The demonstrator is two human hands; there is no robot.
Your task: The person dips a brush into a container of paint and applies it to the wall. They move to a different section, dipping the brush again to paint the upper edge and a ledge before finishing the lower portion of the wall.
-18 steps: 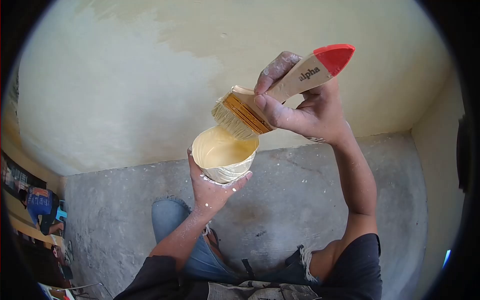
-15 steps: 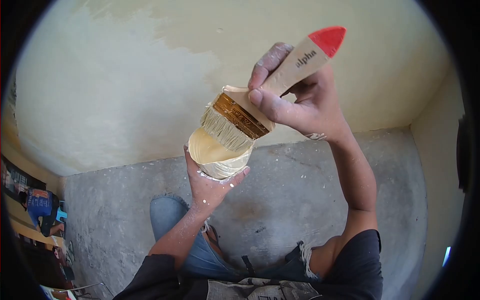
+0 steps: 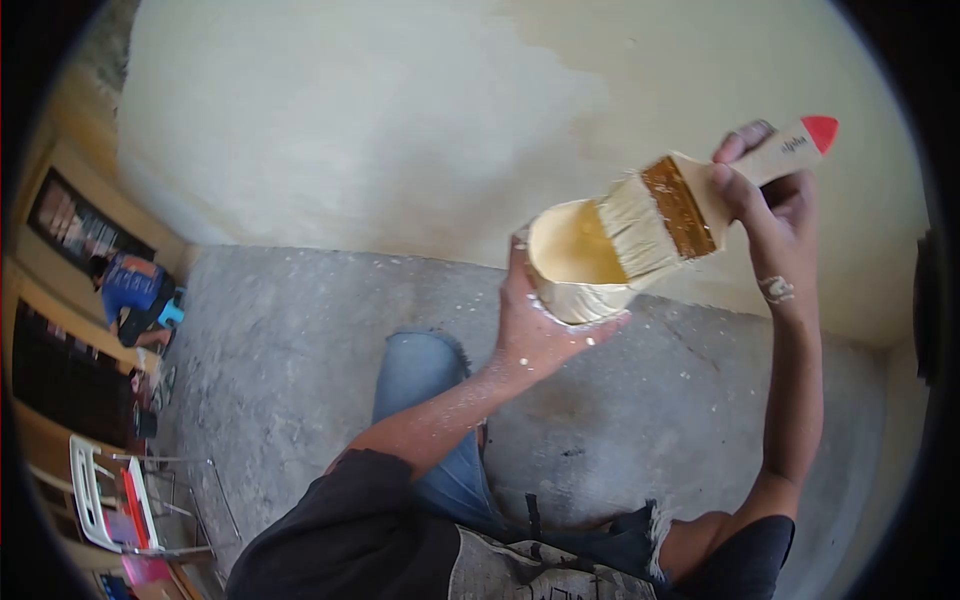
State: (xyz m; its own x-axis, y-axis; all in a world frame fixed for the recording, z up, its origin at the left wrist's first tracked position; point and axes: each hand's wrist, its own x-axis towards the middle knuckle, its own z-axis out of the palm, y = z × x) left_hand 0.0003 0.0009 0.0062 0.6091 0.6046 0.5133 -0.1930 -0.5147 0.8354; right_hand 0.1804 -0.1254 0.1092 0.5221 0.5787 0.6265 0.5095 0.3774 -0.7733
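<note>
head turned left, more floor and doorway side in view | my right hand [image 3: 775, 215] levelled brush [image 3: 690, 205], bristles over bowl [image 3: 575, 265] rim | my left hand [image 3: 535, 325] tilted bowl toward me

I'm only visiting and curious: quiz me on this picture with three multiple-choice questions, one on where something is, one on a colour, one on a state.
1. Where are the bristles of the brush?
A) on the floor
B) at the rim of the bowl
C) pressed on the wall

2. What colour is the handle's tip?
A) blue
B) green
C) red

3. What state is the bowl in?
A) it holds paint
B) it is clean and dry
C) it is upside down

Answers:
1 B: the bristles overlap the rim of the bowl, which the left hand cups from below.
2 C: the tip above the right hand is red.
3 A: the bowl is upright, with pale cream paint inside.
</note>
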